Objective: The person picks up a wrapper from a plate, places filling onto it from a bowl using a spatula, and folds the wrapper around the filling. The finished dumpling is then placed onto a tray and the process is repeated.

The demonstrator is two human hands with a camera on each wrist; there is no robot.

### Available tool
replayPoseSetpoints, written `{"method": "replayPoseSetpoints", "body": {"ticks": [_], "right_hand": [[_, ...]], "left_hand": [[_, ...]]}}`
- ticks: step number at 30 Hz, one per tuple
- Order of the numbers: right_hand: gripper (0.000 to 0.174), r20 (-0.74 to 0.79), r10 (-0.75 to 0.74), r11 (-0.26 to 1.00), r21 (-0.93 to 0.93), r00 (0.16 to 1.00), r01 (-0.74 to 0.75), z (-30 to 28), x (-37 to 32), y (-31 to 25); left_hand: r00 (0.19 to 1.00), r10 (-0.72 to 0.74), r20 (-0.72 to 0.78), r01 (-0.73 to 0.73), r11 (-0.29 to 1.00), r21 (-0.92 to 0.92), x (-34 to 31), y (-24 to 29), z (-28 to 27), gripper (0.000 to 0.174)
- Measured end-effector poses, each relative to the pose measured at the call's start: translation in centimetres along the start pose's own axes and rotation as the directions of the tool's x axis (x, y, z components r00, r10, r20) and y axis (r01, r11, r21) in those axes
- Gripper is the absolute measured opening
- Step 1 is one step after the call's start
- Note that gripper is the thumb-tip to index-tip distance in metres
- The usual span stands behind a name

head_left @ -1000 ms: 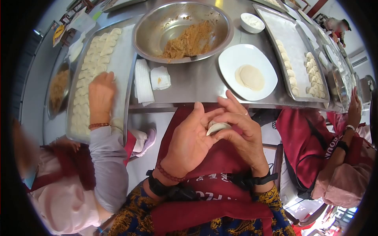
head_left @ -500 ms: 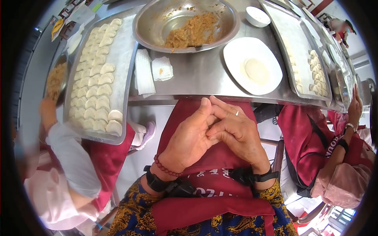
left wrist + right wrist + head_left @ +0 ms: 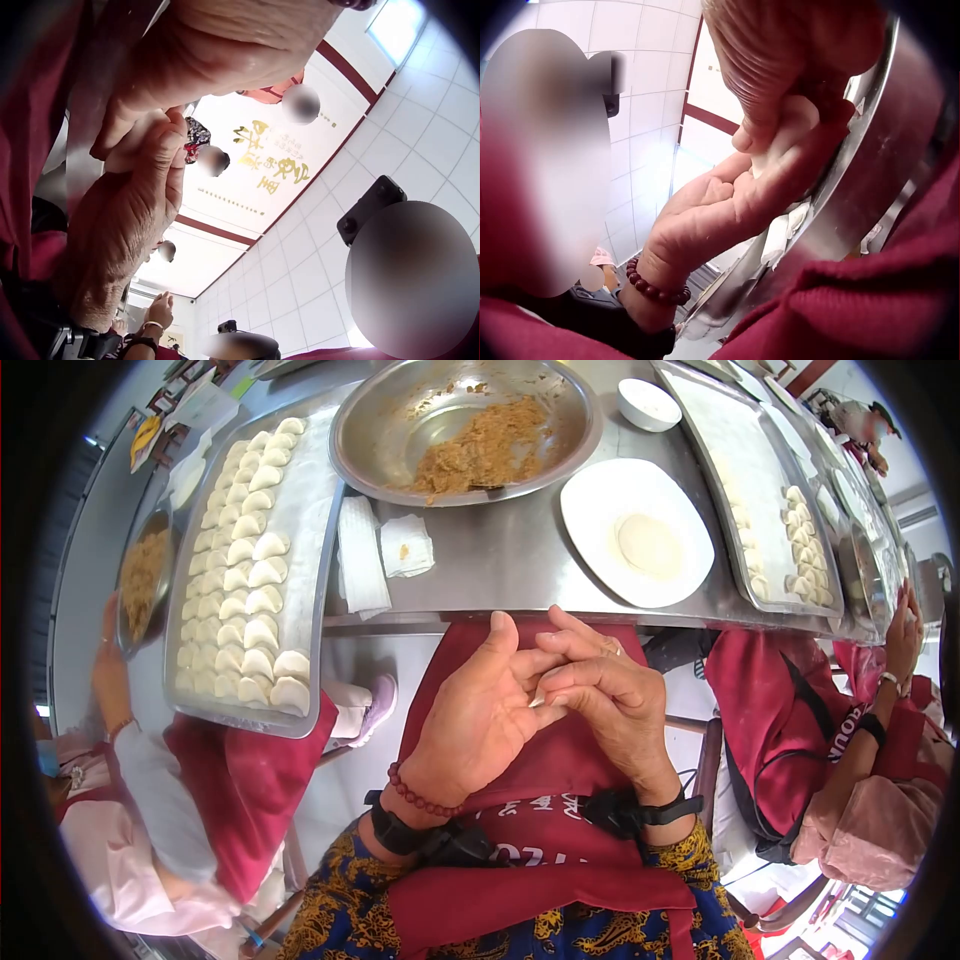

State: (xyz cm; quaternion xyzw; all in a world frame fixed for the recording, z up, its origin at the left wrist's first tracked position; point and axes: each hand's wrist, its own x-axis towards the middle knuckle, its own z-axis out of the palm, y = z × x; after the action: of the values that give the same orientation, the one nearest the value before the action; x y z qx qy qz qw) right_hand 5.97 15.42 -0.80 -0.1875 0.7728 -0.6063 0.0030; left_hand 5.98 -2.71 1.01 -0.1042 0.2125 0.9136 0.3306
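A pale dough dumpling lies along the fingers of my left hand, whose palm faces up. The left thumb points upward, apart from the dough in the head view. My right hand pinches the dumpling between thumb and fingers. Only a small white bit of it shows in the head view; the rest is hidden behind the right fingers. In the left wrist view, the dough sits between the two hands. Both hands are above the lap, in front of the table edge.
A steel bowl of brown filling stands ahead. To its right are a white plate with a round wrapper and a small white bowl. Dumpling trays flank both sides. People sit left and right.
The dumpling's pale face, plain to see a second ago, is now mostly covered by my right fingers. The left neighbour's hand has left the tray and is beside the filling bowl there.
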Motion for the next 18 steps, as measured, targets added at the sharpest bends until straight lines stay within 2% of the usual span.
{"method": "replayPoseSetpoints", "body": {"ticks": [3, 5, 6, 7, 8, 12, 14, 18], "right_hand": [[0.016, 0.004, 0.016, 1.000, -0.009, 1.000, -0.016, 0.1, 0.0, -0.1], [0.022, -0.113, 0.092, 0.992, 0.102, 0.989, -0.080, 0.5, 0.2, -0.5], [0.022, -0.117, 0.089, 0.992, 0.102, 0.989, -0.077, 0.3, 0.2, -0.2], [0.030, -0.097, 0.056, 0.993, 0.111, 0.994, -0.045, 0.1, 0.0, 0.4], [0.039, -0.077, 0.023, 0.993, 0.121, 0.997, -0.013, -0.1, 0.0, 0.7], [0.031, -0.137, 0.006, 0.991, 0.136, 0.991, 0.013, 0.1, 0.2, 0.7], [0.019, -0.190, -0.033, 0.987, 0.150, 0.981, 0.063, 0.2, 0.3, 0.9], [0.014, -0.202, -0.028, 0.992, 0.112, 0.979, 0.051, -0.2, 0.2, 0.9]], "left_hand": [[1.000, 0.021, -0.003, -0.021, 0.999, -0.025, 0.3, -0.3, -0.6, 0.077], [0.999, 0.041, 0.012, -0.040, 0.998, -0.053, 0.5, -0.2, -0.5, 0.076], [0.998, 0.056, -0.032, -0.058, 0.996, -0.067, 0.4, 0.0, 0.1, 0.076], [0.995, 0.071, -0.077, -0.077, 0.994, -0.081, 0.4, 0.1, 0.5, 0.075], [0.996, 0.078, -0.034, -0.081, 0.992, -0.101, 0.5, 0.1, 0.3, 0.074], [0.992, 0.118, -0.039, -0.121, 0.988, -0.093, 0.8, -0.2, 1.1, 0.074], [0.990, 0.143, 0.006, -0.141, 0.985, -0.103, 0.9, -0.3, 1.2, 0.075], [0.991, 0.137, 0.000, -0.137, 0.988, -0.078, 1.2, -0.5, 1.3, 0.075]]}}
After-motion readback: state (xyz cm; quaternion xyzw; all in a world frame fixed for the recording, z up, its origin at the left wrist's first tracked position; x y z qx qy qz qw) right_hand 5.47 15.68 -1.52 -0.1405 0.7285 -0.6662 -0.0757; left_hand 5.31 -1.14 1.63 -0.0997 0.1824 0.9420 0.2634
